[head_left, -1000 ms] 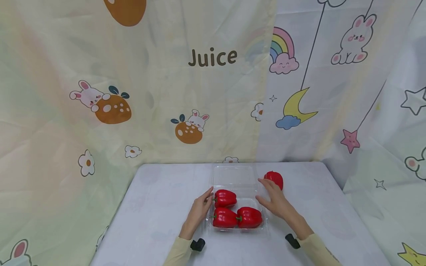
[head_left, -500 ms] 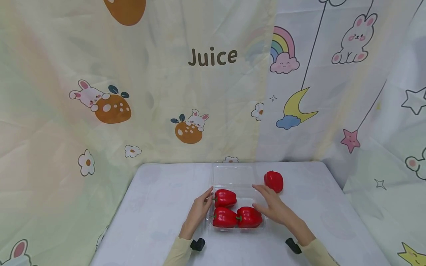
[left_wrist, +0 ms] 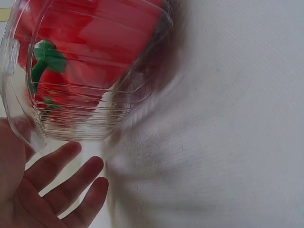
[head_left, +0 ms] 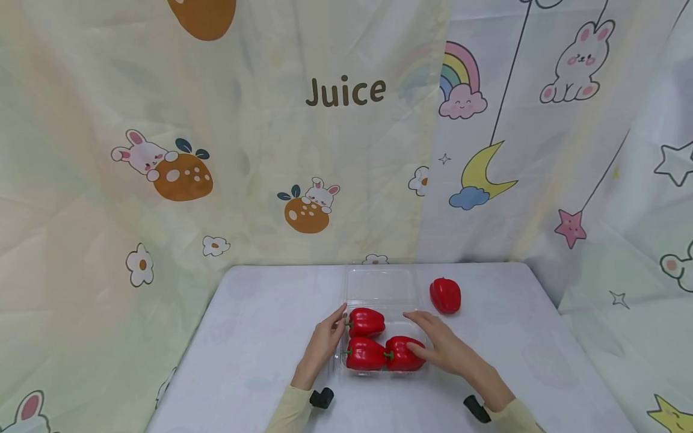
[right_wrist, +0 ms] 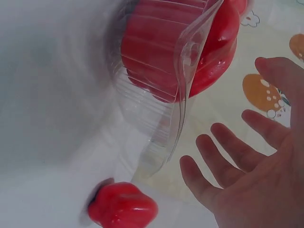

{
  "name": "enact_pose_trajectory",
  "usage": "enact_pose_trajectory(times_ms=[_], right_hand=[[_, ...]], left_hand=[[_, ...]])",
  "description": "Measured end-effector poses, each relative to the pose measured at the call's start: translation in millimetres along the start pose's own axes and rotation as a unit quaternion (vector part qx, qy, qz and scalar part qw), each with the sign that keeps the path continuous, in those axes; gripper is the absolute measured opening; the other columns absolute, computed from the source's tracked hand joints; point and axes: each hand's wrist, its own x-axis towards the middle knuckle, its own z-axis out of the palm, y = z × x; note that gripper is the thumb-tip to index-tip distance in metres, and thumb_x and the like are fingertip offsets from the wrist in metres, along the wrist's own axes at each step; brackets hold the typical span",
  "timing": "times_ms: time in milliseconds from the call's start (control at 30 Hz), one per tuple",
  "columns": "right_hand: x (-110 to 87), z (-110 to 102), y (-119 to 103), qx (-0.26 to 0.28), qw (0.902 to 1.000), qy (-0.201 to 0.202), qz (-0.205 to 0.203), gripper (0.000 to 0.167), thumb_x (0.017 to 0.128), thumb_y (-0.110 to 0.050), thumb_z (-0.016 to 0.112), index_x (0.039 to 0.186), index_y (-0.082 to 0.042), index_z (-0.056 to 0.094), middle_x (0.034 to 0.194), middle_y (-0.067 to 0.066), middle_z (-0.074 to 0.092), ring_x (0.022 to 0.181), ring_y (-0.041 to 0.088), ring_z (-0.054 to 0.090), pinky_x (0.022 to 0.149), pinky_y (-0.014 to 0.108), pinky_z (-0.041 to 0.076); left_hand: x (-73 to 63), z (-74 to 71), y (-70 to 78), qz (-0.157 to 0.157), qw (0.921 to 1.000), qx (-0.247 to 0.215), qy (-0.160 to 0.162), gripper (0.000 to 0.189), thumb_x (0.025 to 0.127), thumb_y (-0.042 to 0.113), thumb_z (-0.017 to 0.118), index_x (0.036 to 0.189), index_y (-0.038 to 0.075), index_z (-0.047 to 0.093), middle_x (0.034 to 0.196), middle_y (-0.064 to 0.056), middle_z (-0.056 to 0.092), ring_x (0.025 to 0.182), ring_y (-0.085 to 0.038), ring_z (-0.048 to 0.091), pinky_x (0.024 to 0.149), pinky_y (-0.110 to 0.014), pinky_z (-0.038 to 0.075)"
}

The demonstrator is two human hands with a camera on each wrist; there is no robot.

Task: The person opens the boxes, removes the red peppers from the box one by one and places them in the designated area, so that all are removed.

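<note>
A clear plastic clamshell box (head_left: 360,374) lies with its lid (head_left: 379,285) folded back. Three red bell peppers are inside: one at the back left (head_left: 367,323), one at the front left (head_left: 365,355) and one at the front right (head_left: 402,356). My left hand (head_left: 320,344) is at the box's left side, fingers extended; the left wrist view shows them at the ribbed wall (left_wrist: 76,126). Over the box's right side hovers my right hand (head_left: 446,346), fingers spread and holding nothing. Its thumb overlaps the front-right pepper in the head view.
Another red bell pepper (head_left: 446,295) rests on the white-covered table (head_left: 260,337), behind and to the right of the box. A printed curtain (head_left: 346,180) hangs along the table's back edge.
My right hand has moved left and toward me, away from the loose pepper and over the box's right side. My left hand, the box and the peppers have stayed put.
</note>
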Motion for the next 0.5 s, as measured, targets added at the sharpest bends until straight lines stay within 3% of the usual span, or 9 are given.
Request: enact_pose_trajectory(times_ms=[233,500], right_hand=[[-3.9,0.5,-5.9,-0.023,0.9981,-0.031,-0.048,0.074,0.081,-0.038,0.082,0.146,-0.027,0.049,0.145,0.008,0.050,0.135,0.032,0.045,0.095,0.058,0.055],[-6.0,-1.9,-9.3,-0.049,0.9911,-0.083,-0.092,0.077,0.076,-0.033,0.086,0.145,-0.027,0.052,0.143,0.006,0.051,0.131,0.029,0.048,0.087,0.046,0.061]], left_hand=[[-0.2,-0.2,0.1,0.000,1.0000,-0.002,0.000,0.045,0.106,0.025,0.050,0.151,0.019,0.047,0.135,-0.012,0.066,0.110,-0.026,0.071,0.093,-0.040,0.059],[0.1,-0.4,0.0,-0.003,1.0000,-0.001,0.001,0.045,0.106,0.025,0.051,0.151,0.019,0.048,0.134,-0.012,0.066,0.110,-0.026,0.071,0.093,-0.040,0.059]])
